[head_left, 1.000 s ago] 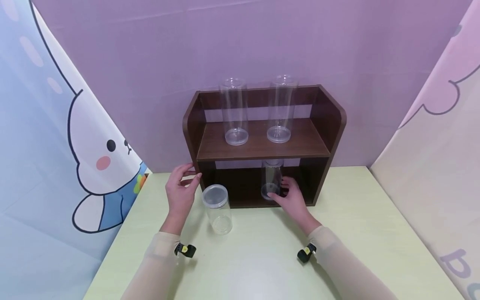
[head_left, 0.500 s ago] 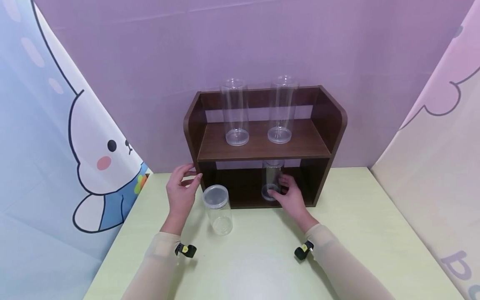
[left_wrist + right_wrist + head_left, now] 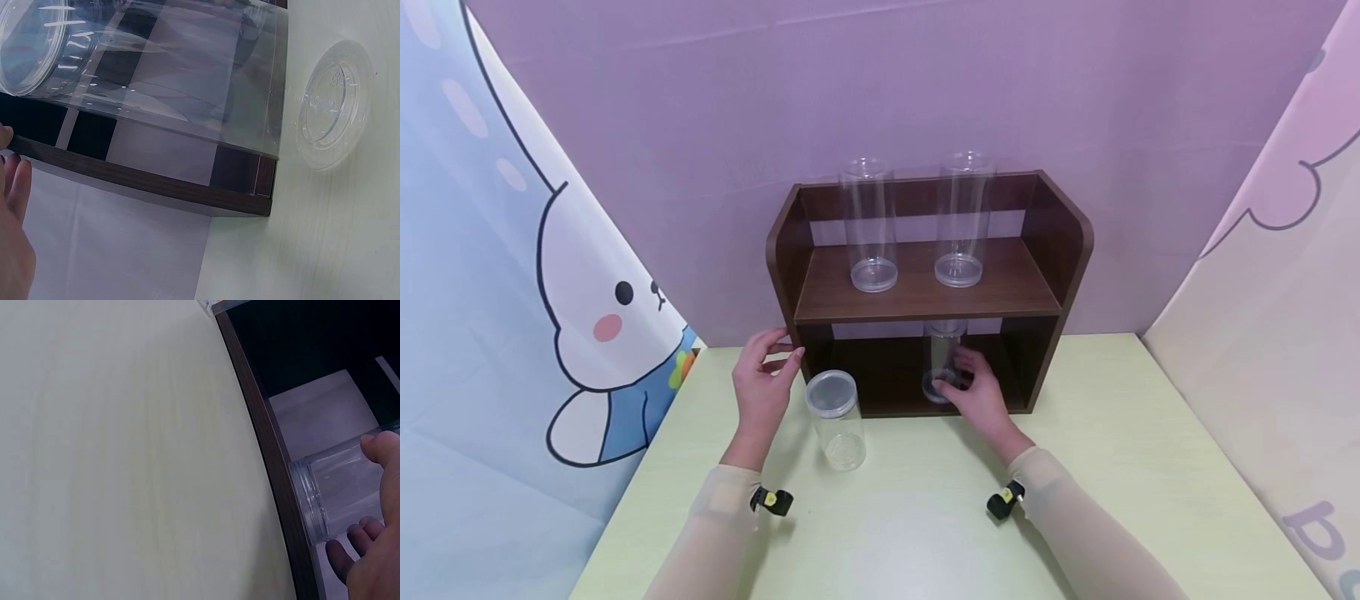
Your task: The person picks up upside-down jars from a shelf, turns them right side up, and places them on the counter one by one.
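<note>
My right hand (image 3: 983,398) holds a clear cylindrical jar (image 3: 942,354) upright in the lower compartment of a dark brown wooden shelf (image 3: 925,298). In the right wrist view, thumb and fingers curve around the jar (image 3: 344,487), whose ridged end sits just inside the shelf's front edge. My left hand (image 3: 763,379) pinches the front edge of the shelf's left side panel (image 3: 156,181) between thumb and fingers. Near that hand, a second clear jar with a translucent lid (image 3: 832,394) stands on the table before the shelf.
Two tall clear jars, left (image 3: 871,225) and right (image 3: 962,221), stand on the upper board. A pale yellow-green table (image 3: 910,517) lies under everything. A purple cloth (image 3: 700,125) hangs behind, with printed cloths at both sides.
My right hand has shifted slightly left around the jar in the lower compartment. The left hand and the other jars keep their places.
</note>
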`<state>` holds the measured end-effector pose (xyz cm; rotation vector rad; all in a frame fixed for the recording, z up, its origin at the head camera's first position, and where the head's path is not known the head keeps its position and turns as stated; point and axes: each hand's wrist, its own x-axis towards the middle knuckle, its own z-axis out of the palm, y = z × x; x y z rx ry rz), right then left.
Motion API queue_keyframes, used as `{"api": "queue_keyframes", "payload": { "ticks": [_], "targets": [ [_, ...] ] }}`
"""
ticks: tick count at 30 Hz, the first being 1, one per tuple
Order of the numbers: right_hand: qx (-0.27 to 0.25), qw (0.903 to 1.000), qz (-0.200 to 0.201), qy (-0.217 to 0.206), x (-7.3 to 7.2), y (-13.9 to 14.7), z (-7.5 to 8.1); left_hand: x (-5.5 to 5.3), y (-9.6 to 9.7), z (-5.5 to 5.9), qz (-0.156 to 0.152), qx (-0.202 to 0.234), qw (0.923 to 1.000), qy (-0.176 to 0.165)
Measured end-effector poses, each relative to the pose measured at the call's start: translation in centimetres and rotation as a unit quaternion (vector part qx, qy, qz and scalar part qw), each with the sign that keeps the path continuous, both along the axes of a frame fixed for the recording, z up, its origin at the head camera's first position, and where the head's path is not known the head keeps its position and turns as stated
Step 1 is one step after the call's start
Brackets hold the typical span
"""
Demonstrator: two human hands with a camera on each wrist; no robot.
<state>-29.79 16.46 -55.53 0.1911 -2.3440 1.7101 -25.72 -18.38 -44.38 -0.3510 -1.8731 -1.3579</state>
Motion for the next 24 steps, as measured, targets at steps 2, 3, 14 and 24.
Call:
{"api": "queue_keyframes", "payload": {
  "ticks": [2, 3, 14, 24],
  "targets": [
    [-0.001, 1.0, 0.004, 0.005, 0.1, 0.1, 0.0, 0.0, 0.0, 0.0, 0.003, -0.005, 1.0, 0.001],
    [0.0, 1.0, 0.005, 0.007, 0.2, 0.1, 0.0, 0.0, 0.0, 0.0, 0.004, -0.006, 1.0, 0.001],
    [0.036, 0.9991, 0.019, 0.016, 2.0, 1.3, 0.4, 0.4, 0.0, 0.5, 0.0, 0.002, 0.9999, -0.013],
    [0.064, 0.9967, 0.047, 0.016, 4.0, 2.3, 0.8, 0.5, -0.3, 0.4, -0.003, 0.001, 0.9997, -0.024]
  ]
}}
